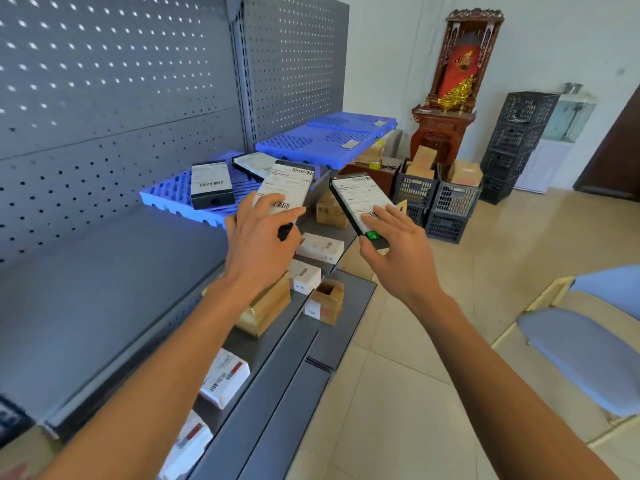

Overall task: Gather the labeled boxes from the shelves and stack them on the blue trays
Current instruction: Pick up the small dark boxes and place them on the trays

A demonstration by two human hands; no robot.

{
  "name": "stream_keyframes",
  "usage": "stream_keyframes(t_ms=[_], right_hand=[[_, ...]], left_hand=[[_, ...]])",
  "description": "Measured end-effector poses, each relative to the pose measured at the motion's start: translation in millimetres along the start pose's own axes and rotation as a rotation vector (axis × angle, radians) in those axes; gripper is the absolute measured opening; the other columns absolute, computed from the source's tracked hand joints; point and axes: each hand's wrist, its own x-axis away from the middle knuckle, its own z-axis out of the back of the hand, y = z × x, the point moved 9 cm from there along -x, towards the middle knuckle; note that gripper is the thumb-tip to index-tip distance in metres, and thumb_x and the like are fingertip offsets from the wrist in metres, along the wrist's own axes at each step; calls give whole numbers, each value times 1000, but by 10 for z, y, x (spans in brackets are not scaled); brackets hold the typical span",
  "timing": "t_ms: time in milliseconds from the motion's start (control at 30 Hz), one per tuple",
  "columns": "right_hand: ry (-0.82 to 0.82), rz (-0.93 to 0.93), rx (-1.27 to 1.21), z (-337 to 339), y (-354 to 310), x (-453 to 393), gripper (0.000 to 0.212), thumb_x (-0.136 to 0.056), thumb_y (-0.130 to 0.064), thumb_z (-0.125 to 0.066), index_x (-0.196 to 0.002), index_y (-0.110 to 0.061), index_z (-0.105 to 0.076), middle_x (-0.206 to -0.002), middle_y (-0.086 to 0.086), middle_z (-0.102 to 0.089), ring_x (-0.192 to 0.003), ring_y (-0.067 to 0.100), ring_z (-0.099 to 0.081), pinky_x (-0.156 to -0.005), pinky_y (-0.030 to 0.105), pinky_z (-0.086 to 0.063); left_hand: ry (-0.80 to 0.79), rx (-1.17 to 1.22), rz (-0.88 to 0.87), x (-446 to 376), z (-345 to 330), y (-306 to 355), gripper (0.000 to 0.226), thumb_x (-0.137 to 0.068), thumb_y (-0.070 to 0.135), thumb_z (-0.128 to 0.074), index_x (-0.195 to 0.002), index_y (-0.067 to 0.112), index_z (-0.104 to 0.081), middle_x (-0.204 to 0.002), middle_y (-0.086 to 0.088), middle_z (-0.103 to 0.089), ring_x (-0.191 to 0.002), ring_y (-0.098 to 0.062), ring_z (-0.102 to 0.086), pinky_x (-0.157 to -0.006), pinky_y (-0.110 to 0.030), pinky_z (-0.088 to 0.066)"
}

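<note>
Both hands carry labeled boxes toward the blue trays.

The left hand (258,233) grips a flat black box with a white shipping label (284,190); the right hand (398,247) grips a second black labeled box (360,199), tilted over the shelf edge. Ahead, the nearest blue slatted plastic tray (166,195) already holds two such boxes. The right box looks likeliest to slip, held only at one end.
</note>
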Motion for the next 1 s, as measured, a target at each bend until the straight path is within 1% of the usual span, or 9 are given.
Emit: stream_keyframes(t_ms=[67,233,367,467,567,667,767,900,1000], right_hand=[[-31,7,-37,-133,21,-210,40,-94,-25,-66,-132,-15,-65,-142,8,-58,-139,26,-45,-115,34,-29],[-78,83,-149,-461,-8,-738,40,-95,-24,-65,-135,-16,-63,-145,6,-55,-142,24,-41,-117,26,-21],[-127,176,-218,-818,-25,-1116,40,-94,-23,-66,-134,-16,-64,-145,7,-54,-142,24,-41,-120,31,-23],[-168,253,-282,-1052,-54,-1391,40,-94,-22,-67,-133,-15,-64,-144,8,-55,-142,23,-43,-119,28,-23],[-209,315,-344,-1235,-91,-1642,40,-93,-22,-68,-133,-17,-64,-144,7,-56,-142,22,-42,-119,31,-26],[-239,366,-411,-1378,-120,-1847,40,-93,-20,-67,-133,-17,-65,-144,5,-56,-142,18,-41,-117,25,-25],[-261,426,-459,-1504,-148,-2011,40,-92,-20,-68,-132,-17,-65,-143,5,-57,-141,17,-43,-118,31,-31],[-318,481,-499,-1651,-165,-2173,40,-93,-22,-67,-133,-20,-64,-145,2,-56,-142,13,-40,-116,24,-27],[-350,526,-523,-1736,-172,-2246,40,-93,-24,-66,-133,-23,-64,-145,0,-55,-142,10,-39,-116,23,-27]], left_hand=[[18,-16,32,-116,40,-110,37,-96,25,-64,-131,37,-64,-150,1,-48,-147,-26,-23,-111,-53,-23],[90,-68,110,-323,98,-426,36,-96,24,-63,-130,36,-66,-149,2,-49,-148,-29,-24,-111,-54,-24],[143,-124,202,-467,128,-696,36,-95,24,-63,-128,37,-67,-148,3,-50,-146,-31,-28,-109,-56,-28],[177,-172,282,-563,133,-834,36,-94,25,-63,-127,38,-67,-147,2,-51,-144,-30,-29,-105,-52,-29],[215,-228,339,-638,139,-921,35,-94,26,-63,-126,39,-68,-146,2,-51,-143,-30,-31,-101,-50,-29],[249,-275,418,-683,145,-976,36,-95,26,-61,-128,40,-67,-147,2,-50,-142,-29,-29,-102,-49,-28],[284,-316,494,-703,128,-985,36,-96,27,-58,-130,40,-65,-148,3,-48,-142,-28,-28,-102,-49,-27],[305,-365,576,-731,49,-981,37,-98,29,-55,-132,40,-63,-149,2,-48,-143,-31,-28,-102,-50,-29],[289,-404,620,-767,-36,-938,38,-100,31,-52,-136,42,-60,-150,1,-47,-142,-33,-29,-101,-50,-29]])
